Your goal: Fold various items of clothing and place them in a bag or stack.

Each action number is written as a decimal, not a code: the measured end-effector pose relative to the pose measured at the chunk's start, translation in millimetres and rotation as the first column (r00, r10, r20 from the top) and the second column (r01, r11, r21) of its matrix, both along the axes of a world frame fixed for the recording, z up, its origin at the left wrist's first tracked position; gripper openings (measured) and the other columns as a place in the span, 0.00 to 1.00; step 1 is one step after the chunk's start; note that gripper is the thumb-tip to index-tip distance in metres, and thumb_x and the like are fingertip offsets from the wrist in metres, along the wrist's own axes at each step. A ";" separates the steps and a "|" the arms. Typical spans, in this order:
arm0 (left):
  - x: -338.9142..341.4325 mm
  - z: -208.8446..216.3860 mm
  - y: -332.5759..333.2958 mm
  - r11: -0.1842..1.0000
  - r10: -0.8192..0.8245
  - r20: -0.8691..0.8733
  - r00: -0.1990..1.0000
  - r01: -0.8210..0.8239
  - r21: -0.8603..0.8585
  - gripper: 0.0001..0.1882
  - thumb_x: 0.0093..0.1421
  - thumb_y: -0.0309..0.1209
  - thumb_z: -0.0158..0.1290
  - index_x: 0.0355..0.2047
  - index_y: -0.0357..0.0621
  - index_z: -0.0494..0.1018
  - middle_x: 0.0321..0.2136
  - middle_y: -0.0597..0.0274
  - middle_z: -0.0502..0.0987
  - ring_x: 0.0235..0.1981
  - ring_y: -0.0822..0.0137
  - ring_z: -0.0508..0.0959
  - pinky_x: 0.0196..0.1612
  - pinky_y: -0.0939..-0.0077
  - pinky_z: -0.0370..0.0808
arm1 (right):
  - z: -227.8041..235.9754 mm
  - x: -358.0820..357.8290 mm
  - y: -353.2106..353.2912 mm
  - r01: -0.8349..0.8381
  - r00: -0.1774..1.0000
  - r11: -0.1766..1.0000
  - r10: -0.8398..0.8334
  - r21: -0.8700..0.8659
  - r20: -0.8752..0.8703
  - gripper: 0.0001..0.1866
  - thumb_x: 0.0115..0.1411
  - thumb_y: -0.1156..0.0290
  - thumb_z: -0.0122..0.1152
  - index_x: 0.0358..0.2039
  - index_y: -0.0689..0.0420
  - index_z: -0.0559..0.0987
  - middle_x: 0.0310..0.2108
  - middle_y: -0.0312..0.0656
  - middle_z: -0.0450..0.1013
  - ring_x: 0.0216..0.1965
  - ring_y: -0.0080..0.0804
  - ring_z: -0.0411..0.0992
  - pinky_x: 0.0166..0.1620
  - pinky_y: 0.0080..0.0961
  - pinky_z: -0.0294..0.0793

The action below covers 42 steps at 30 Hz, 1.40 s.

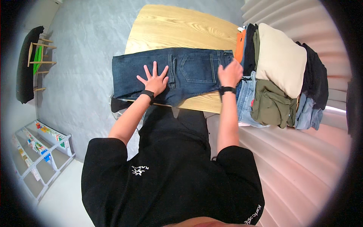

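A pair of dark blue jeans [143,68] lies across the wooden table, its legs folded over to the left and a back pocket facing up near the waistband. Flat on the folded denim rests my left hand [155,82], open with the fingers spread. At the waistband end, my right hand [230,73] is closed with curled fingers on the jeans' edge; its fingertips are partly hidden. The lower part of the jeans near me bunches slightly at the table's front edge.
Folded clothes are stacked at the table's right: a cream garment [281,56], an olive one [274,104], light blue denim [245,100] and black items [315,75]. The wooden table [181,26] extends away. A pink curtain [287,162] hangs right; a white shelf rack [49,155] stands left.
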<state>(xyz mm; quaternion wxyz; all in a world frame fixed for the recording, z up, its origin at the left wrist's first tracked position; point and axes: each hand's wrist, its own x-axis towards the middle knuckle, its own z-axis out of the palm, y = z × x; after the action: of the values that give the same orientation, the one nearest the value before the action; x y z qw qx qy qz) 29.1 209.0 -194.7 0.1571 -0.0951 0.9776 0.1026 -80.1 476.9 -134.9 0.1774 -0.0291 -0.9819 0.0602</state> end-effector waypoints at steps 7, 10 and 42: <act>-1.9 2.8 -1.1 0.996 0.013 0.054 0.998 -0.018 0.089 0.26 0.61 0.52 0.36 0.60 0.78 0.51 0.65 0.58 0.32 0.62 0.35 0.27 0.47 0.17 0.31 | -15.4 -24.3 42.6 0.212 0.845 0.976 -0.156 -0.052 0.511 0.42 0.42 0.52 0.65 0.52 0.64 0.62 0.48 0.55 0.67 0.55 0.48 0.58 0.55 0.40 0.55; -1.9 6.7 -1.2 0.994 0.013 0.065 0.998 -0.020 0.107 0.26 0.60 0.52 0.37 0.60 0.78 0.51 0.65 0.58 0.32 0.62 0.36 0.27 0.47 0.17 0.30 | -15.7 -29.7 46.7 0.227 0.780 0.970 -0.132 -0.080 0.612 0.38 0.41 0.54 0.67 0.48 0.64 0.67 0.46 0.56 0.69 0.51 0.50 0.63 0.52 0.39 0.60; -10.3 51.5 -50.0 -0.169 0.138 0.462 0.876 -0.439 0.882 0.38 0.58 0.56 0.44 0.56 0.33 0.57 0.47 0.54 0.69 0.42 0.68 0.72 0.44 0.75 0.70 | 32.6 63.4 -106.5 -0.048 0.533 0.283 0.818 -0.958 0.214 0.18 0.58 0.70 0.54 0.48 0.60 0.68 0.43 0.45 0.70 0.43 0.31 0.70 0.46 0.24 0.69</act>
<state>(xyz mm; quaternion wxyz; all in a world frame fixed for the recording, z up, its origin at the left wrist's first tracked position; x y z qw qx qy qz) 18.8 159.0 -143.2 0.2469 -0.1781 0.5092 0.8050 -16.7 370.4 -102.3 -0.2748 0.1660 -0.7396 0.5916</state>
